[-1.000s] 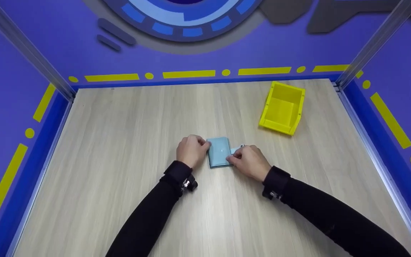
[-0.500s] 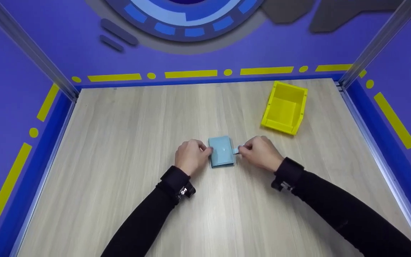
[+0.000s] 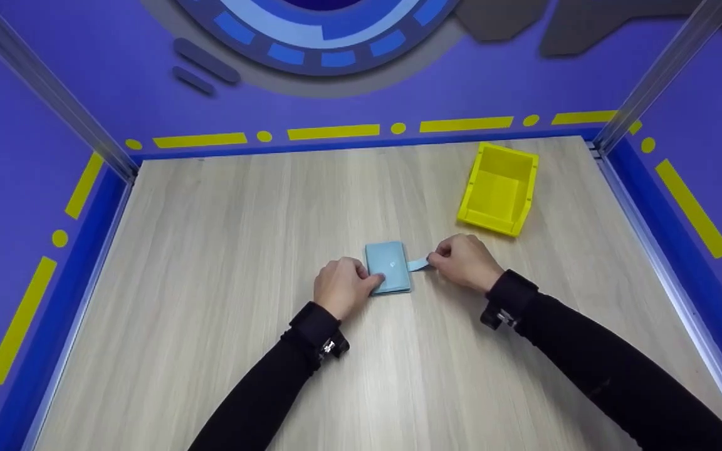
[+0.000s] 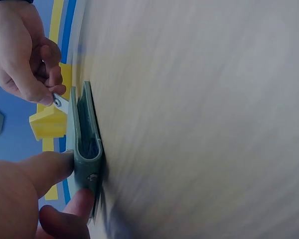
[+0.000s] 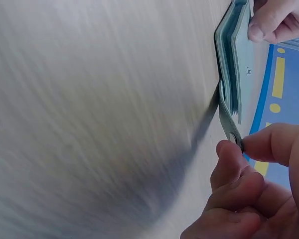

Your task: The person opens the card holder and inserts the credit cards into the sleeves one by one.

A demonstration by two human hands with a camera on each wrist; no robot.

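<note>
A light blue wallet (image 3: 388,268) lies folded on the table, a small metal mark on its cover. Its left, spine edge is pinched by my left hand (image 3: 343,287), the thumb on the cover and fingers against the spine (image 4: 87,172). From the opposite edge a narrow strap (image 3: 418,264) sticks out to the right. My right hand (image 3: 465,262) pinches the strap's end between thumb and index finger, beside a metal snap (image 5: 232,138). Seen from the right wrist, the strap is lifted off the table and the wallet's layers stand slightly apart.
A yellow bin (image 3: 497,191) stands at the back right of the wooden table (image 3: 223,250), beyond my right hand. Blue panels with yellow markings (image 3: 334,132) enclose the back and sides.
My right hand has moved right, drawing the strap out from the wallet's edge. The left hand has shifted a little toward me, its thumb now farther onto the cover.
</note>
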